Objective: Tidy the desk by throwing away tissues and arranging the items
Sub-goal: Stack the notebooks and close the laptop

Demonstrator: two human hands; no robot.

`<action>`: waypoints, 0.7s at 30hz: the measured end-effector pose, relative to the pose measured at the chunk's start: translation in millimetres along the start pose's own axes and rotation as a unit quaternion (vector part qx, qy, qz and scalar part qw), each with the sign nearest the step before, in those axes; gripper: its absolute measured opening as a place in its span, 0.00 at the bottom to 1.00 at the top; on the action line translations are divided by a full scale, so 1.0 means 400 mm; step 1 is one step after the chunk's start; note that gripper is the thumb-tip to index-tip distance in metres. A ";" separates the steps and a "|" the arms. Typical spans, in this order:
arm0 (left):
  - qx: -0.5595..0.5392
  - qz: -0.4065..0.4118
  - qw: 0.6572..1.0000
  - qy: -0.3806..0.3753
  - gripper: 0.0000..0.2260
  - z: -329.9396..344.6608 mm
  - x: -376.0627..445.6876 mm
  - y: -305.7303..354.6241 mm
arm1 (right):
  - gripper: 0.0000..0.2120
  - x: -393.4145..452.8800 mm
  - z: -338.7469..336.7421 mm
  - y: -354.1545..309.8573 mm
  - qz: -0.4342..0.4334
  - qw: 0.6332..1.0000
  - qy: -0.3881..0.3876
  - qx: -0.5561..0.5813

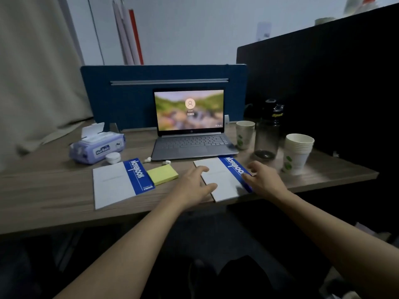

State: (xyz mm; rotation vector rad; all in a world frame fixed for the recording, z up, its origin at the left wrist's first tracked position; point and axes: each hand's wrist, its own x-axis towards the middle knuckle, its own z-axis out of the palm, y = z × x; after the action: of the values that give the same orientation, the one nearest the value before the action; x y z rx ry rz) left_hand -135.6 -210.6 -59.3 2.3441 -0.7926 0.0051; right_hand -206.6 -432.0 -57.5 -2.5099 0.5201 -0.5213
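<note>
Taking the open laptop (190, 126) as landmark: far to its left sits a purple wet-wipe pack (97, 147) labelled "Hui BaiLi" as best I can read it, lid flipped up. Just in front of that lies a white earbud case (113, 157), with two loose earbuds (166, 162) nearer the laptop's front left corner. Further forward lies a notebook (121, 182) printed "Notebook", touching a yellow sticky-note pad (162, 175).

Directly before the laptop, the left hand (195, 184) and right hand (262, 179) rest spread, fingers apart, on either edge of a second notebook (222, 180) (same "Notebook" band).

Right of the laptop stand a paper cup (245, 134), dark bottle (268, 134) and cup stack (298, 152).

No loose tissues show; arranging looks barely begun.
</note>
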 end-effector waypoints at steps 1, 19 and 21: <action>0.002 0.003 1.000 0.002 0.26 0.006 0.000 -0.006 | 0.19 0.008 0.009 -0.004 0.018 1.000 -0.010 0.003; -0.247 -0.148 0.953 0.089 0.27 -0.023 0.053 0.031 | 0.16 -0.018 0.056 -0.060 0.070 0.997 0.000 0.043; -0.324 -0.199 0.920 0.092 0.23 -0.027 0.049 0.023 | 0.15 -0.030 0.057 -0.059 0.076 0.996 0.011 0.039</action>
State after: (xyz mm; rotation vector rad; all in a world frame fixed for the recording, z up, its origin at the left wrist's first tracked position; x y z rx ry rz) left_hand -122.6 -220.3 -41.4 1.7892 -0.1637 -0.1826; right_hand -200.4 -398.5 -65.2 -2.3697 0.6798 -0.5003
